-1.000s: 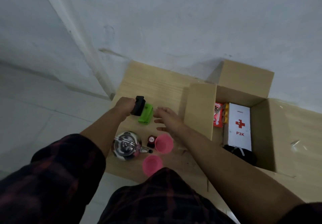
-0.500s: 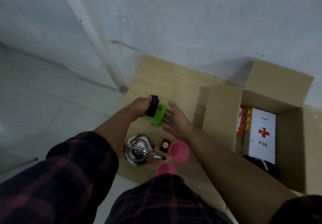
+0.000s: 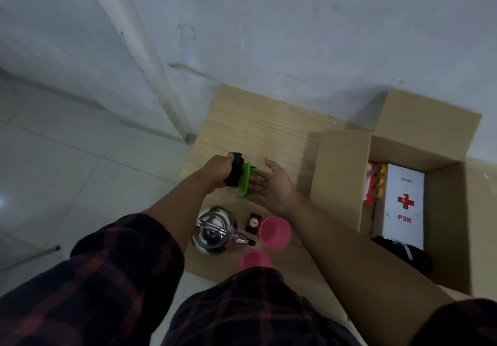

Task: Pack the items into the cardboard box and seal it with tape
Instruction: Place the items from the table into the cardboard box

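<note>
1. Nearest the person, on the wooden table [image 3: 255,119], four items are not yet packed. There is one pink cup [image 3: 255,261] at the table edge and a second pink cup [image 3: 275,232] just beyond it. A steel kettle [image 3: 213,230] stands to their left, and a small dark red box [image 3: 253,222] lies between the kettle and the second cup.
2. Further out, the left hand [image 3: 219,169] is curled round the black end of a black-and-green gadget [image 3: 246,181]; I cannot tell what kind of gadget it is. The right hand [image 3: 271,184] lies open, palm up, with straight fingers against the green end.
3. This looks like the packing step, caught mid hand-over. The next move calls for the right hand to close on the gadget and carry it right, over the raised flap.
4. To the right, the cardboard box [image 3: 341,168] stands open. It already holds a white P3K first-aid box [image 3: 404,206], a red-and-yellow pack [image 3: 375,184] and something black [image 3: 403,251]. No tape is visible.
5. Compared with half a second ago, the right palm has turned upward and its fingers have moved in against the green part. The left-hand grip is unchanged.
</note>
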Demonstrator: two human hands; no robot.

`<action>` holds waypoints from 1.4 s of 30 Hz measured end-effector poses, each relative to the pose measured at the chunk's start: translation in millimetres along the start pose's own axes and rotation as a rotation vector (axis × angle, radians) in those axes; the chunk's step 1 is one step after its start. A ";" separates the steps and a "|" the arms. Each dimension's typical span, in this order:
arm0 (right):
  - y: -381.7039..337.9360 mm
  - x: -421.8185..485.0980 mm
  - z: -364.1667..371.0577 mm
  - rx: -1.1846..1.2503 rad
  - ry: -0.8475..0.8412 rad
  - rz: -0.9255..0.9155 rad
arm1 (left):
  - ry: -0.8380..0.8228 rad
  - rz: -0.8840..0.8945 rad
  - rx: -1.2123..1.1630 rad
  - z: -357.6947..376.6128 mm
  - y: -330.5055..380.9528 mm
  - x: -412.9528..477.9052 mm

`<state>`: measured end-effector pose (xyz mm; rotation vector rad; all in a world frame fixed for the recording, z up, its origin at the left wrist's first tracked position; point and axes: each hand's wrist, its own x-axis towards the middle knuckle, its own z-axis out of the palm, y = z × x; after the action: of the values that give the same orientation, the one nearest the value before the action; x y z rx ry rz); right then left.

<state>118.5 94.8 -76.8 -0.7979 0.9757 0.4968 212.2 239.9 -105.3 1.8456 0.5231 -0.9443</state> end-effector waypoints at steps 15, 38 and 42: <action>4.1 -4.0 -14.6 -0.125 0.150 -0.155 | 0.005 0.087 0.060 2.6 4.3 -29.9; -46.2 -132.9 -107.8 0.485 0.048 -0.658 | 0.151 0.719 0.209 97.8 60.1 -123.2; -39.2 -151.5 -158.8 0.629 0.093 -0.696 | 0.108 0.809 0.229 148.2 61.9 -139.1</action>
<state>-12.9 -57.7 19.0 -0.5333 0.8031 -0.4395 114.5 86.5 4.4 2.0545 -0.2889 -0.3591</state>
